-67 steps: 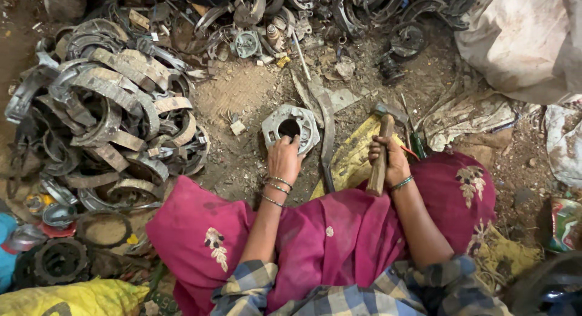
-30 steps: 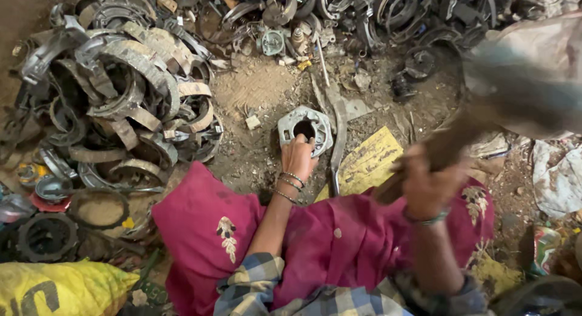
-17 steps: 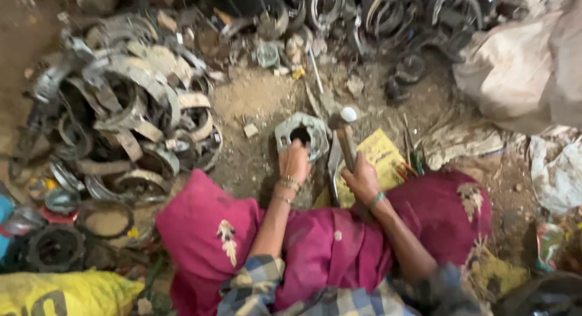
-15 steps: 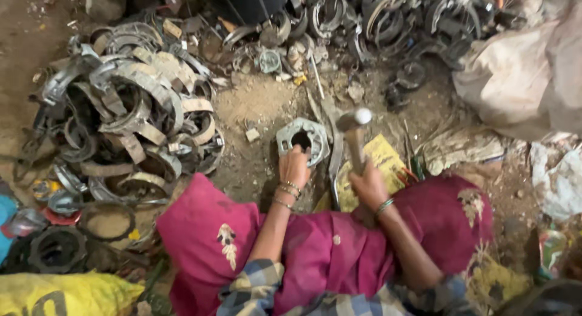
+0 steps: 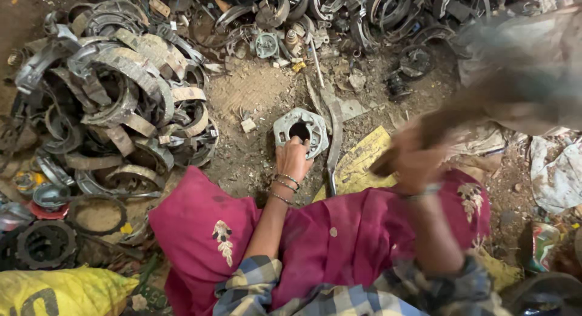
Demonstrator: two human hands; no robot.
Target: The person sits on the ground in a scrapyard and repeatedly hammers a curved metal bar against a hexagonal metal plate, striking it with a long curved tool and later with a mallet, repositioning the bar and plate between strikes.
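- Left hand (image 5: 293,159): resting on the near edge of a flat grey metal plate (image 5: 301,131) with a round central hole; fingers (image 5: 296,147) curled onto the rim and pinning the plate to the packed dirt ground (image 5: 254,92).
- Plate position: directly ahead of the left fingertips, touching them; central hole just beyond the fingertips, uncovered.
- Plate shape: roughly as wide as long, lying flat, so no marked long axis.
- Right hand (image 5: 412,164): raised off to the right, blurred; closed around a dark handle, apparently that of a hammer (image 5: 485,104), running up and to the right into a smeared streak. Head of the tool too blurred to make out.
- Key relation: plate lies to the left of and ahead of the right fingers, well apart from them; left hand is the nearer one, already in contact. Any downward stroke from the right has to land beyond the left fingertips, near the hole, which leaves little margin.
- Just right of the plate: a long bent metal strip (image 5: 331,134), lengthwise away from the body.
- Further right, below the right hand: a yellow sheet (image 5: 357,164) on the ground.
- Left of the left hand, well apart: a heap of curved brake shoes (image 5: 121,104).
- Beyond the plate: more scrap rings (image 5: 388,13).
- Lap: magenta cloth (image 5: 339,243).
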